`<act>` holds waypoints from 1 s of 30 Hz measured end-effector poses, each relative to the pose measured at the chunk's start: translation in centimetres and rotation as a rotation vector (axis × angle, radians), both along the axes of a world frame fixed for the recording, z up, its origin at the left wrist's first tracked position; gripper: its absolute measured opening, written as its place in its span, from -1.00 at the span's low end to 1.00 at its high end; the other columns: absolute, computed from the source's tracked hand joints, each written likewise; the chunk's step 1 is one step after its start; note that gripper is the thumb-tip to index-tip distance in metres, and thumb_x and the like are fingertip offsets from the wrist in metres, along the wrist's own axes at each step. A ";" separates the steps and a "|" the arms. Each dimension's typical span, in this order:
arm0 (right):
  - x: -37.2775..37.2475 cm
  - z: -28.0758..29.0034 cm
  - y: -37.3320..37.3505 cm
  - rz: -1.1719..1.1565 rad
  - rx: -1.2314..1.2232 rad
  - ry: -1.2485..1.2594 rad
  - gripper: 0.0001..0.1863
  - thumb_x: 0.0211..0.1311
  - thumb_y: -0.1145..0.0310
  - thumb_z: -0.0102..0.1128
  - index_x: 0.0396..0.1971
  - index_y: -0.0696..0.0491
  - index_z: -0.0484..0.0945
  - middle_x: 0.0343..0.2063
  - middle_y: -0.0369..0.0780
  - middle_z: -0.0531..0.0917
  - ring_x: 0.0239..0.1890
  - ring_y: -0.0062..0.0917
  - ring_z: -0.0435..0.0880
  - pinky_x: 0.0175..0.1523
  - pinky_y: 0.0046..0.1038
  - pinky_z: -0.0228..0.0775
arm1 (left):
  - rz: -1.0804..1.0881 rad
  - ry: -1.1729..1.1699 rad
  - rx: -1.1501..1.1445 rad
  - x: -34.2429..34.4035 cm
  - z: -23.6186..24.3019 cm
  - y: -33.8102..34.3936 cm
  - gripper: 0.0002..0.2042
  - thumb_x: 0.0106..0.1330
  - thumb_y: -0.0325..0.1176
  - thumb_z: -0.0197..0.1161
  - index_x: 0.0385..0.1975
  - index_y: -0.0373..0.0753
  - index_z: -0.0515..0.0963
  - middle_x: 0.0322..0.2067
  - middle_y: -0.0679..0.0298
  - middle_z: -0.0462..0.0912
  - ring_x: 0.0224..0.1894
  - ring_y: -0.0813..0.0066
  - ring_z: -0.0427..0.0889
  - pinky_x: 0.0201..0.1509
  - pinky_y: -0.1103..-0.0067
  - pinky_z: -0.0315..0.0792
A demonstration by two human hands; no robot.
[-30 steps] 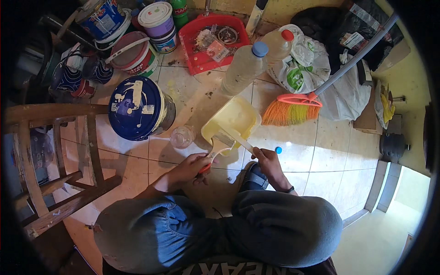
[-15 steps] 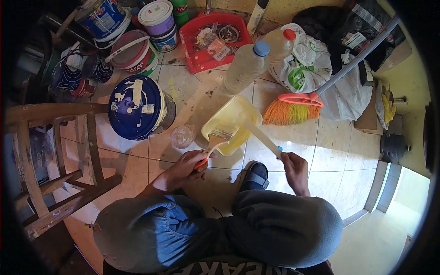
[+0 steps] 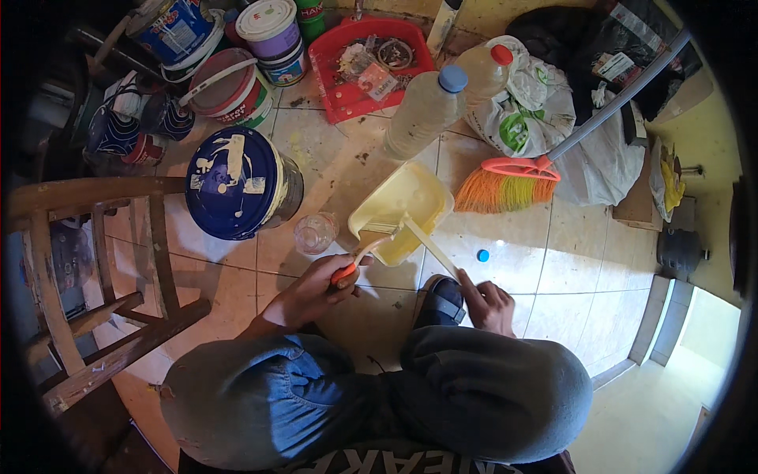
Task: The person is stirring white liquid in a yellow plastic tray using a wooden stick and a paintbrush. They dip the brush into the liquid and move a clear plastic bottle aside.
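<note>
My left hand [image 3: 320, 286] is closed around the orange handle of a paintbrush [image 3: 366, 251], its head inside a pale yellow tray [image 3: 430, 187] on the floor. A flat, light-coloured stick [image 3: 433, 248] is gripped in my right hand [image 3: 488, 306]. Its far end reaches into the tray and meets or overlaps the brush head; which, I cannot tell. Yellowish paint coats parts of the tray. Left of the tray stands a small clear jar [image 3: 316, 234], and behind it a large clear bottle with a blue cap [image 3: 426, 110].
A blue-lidded paint bucket [image 3: 234, 183] and a wooden frame [image 3: 95, 268] stand at the left. Farther back are a red dustpan of debris [image 3: 335, 99] and stacked paint tubs [image 3: 272, 35]. At the right are an orange broom [image 3: 505, 189] and a loose blue cap [image 3: 483, 256].
My right hand has moved left and slightly down, bringing the stick over to the brush head. The blue cap on the floor now shows fully. My left hand has barely shifted.
</note>
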State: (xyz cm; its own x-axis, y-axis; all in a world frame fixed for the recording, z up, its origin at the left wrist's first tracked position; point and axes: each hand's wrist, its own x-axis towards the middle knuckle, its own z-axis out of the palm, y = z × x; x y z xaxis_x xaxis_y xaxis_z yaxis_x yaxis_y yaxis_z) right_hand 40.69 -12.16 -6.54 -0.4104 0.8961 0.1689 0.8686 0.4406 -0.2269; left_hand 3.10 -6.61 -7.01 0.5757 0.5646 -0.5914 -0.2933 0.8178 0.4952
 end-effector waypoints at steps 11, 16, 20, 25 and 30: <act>-9.0 5.7 9.2 0.020 -0.153 0.445 -0.59 0.41 0.59 0.35 0.22 0.03 0.74 -0.43 -0.14 0.65 -0.48 -0.27 0.66 -0.34 -0.26 0.54 | -0.180 0.156 0.162 2.3 -8.6 -2.4 -0.55 0.71 0.05 0.08 0.25 -0.21 0.55 -0.42 0.24 0.62 -0.58 0.51 0.58 -0.51 0.50 0.51; -18.9 5.2 16.0 0.444 -0.081 0.355 -0.40 0.40 0.37 0.41 0.44 -0.05 0.57 -0.25 -0.19 0.61 -0.34 -0.27 0.72 -0.26 -0.24 0.64 | -0.190 0.195 0.097 2.9 -6.2 -0.9 -0.47 0.73 0.15 -0.03 0.10 -0.29 0.53 -0.32 0.06 0.75 -0.59 0.38 0.66 -0.49 0.44 0.59; -22.3 4.3 18.6 0.520 -0.090 0.210 -0.39 0.42 0.32 0.40 0.45 -0.02 0.55 -0.15 -0.15 0.65 -0.27 -0.21 0.74 -0.15 -0.22 0.67 | -0.120 0.127 0.010 2.7 -8.1 -1.6 -0.34 0.74 0.24 -0.16 0.07 -0.38 0.51 -0.20 -0.08 0.78 -0.45 0.19 0.77 -0.38 0.39 0.69; -15.2 3.9 16.8 0.084 0.021 0.477 -0.60 0.43 0.37 0.41 0.21 0.09 0.63 -0.01 -0.06 0.72 -0.06 -0.12 0.76 0.04 -0.16 0.64 | -0.164 0.182 -0.121 2.3 -7.3 -1.3 -0.30 0.65 0.36 -0.06 0.23 -0.27 0.51 -0.01 0.01 0.76 -0.17 0.21 0.83 -0.11 0.28 0.71; -4.6 -3.4 7.3 -0.630 -0.518 0.603 -0.63 0.50 0.17 0.44 -0.09 0.21 0.61 -0.31 -0.09 0.78 -0.28 -0.39 0.78 -0.19 -0.30 0.61 | 0.041 0.280 -0.156 4.2 -11.9 -1.8 -0.32 0.61 0.36 0.05 0.34 -0.16 0.43 0.12 0.14 0.68 -0.05 0.29 0.78 0.05 0.30 0.65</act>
